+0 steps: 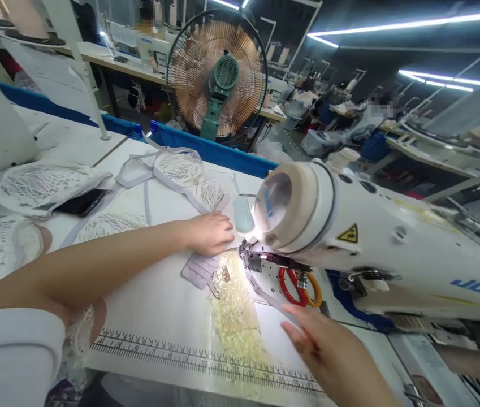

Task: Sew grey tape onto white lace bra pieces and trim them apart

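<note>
My left hand (209, 232) reaches across the white sewing table (159, 316) and rests just left of the needle area of the white sewing machine (375, 249); its fingers are curled, and what they press is hidden. My right hand (328, 353) hovers low at the front right, fingers stretched out, holding nothing, near a thin strap (271, 298) under the machine head. A small lined paper tag (200, 269) lies below my left hand. A yellowed clear patch (233, 308) covers the table by the needle.
White lace bra pieces (180, 169) and cups (40, 186) lie at the left and back, with a dark phone (82, 202) among them. Red and orange scissor handles (301, 285) sit under the machine. A standing fan (217, 73) is behind the table. A printed ruler (180, 353) runs along the front edge.
</note>
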`<state>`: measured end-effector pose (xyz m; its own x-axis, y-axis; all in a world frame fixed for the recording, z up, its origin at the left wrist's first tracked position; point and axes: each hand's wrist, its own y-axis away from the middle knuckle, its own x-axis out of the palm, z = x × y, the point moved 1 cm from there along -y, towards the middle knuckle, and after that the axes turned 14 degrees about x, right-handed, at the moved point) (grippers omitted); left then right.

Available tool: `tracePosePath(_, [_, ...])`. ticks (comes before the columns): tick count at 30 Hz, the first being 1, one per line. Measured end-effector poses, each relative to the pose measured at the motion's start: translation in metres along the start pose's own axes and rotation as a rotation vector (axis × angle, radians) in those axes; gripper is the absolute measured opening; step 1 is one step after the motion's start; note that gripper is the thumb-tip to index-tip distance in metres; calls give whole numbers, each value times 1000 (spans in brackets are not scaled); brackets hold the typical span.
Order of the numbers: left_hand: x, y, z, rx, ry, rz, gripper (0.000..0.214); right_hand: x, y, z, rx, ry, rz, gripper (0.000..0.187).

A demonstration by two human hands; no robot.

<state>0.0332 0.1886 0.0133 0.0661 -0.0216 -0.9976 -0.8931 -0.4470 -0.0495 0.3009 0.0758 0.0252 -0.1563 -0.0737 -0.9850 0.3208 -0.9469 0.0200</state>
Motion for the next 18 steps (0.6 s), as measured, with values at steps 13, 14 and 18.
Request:
tracePosePath(13, [39, -6, 6, -254, 93, -148, 40, 15, -40, -91, 667, 330, 199, 38])
tracePosePath(14, [39, -6, 7, -249, 102, -151, 41, 17, -39, -87, 657, 359, 162, 39])
tracePosePath(18, [40, -6, 10, -240, 133, -167, 41, 18, -34, -65, 618, 445, 33, 35])
